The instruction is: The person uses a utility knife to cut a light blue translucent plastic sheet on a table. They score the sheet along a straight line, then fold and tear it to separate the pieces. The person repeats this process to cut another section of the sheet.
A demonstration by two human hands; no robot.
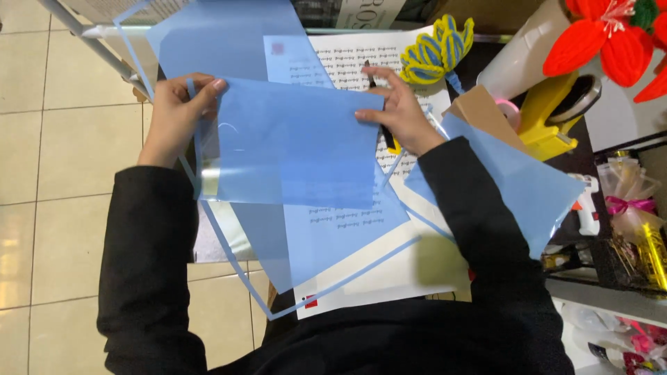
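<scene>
A translucent blue plastic sheet (292, 142) is held flat between both hands over the table. My left hand (175, 114) pinches its upper left corner. My right hand (396, 107) grips its upper right edge and also holds a black pen-like tool (384, 133). Under the sheet lie more blue sheets (229, 38) and white paper with printed lines (361, 59). A narrow blue strip (236, 274) trails below toward my lap.
A yellow and blue pipe-cleaner bundle (434, 48) lies at the back. To the right stand a white roll (517, 59), a yellow tape dispenser (556, 114), a red fabric flower (611, 38), a glue gun (587, 201) and ribbon-wrapped items (636, 215). Tiled floor (62, 153) lies left.
</scene>
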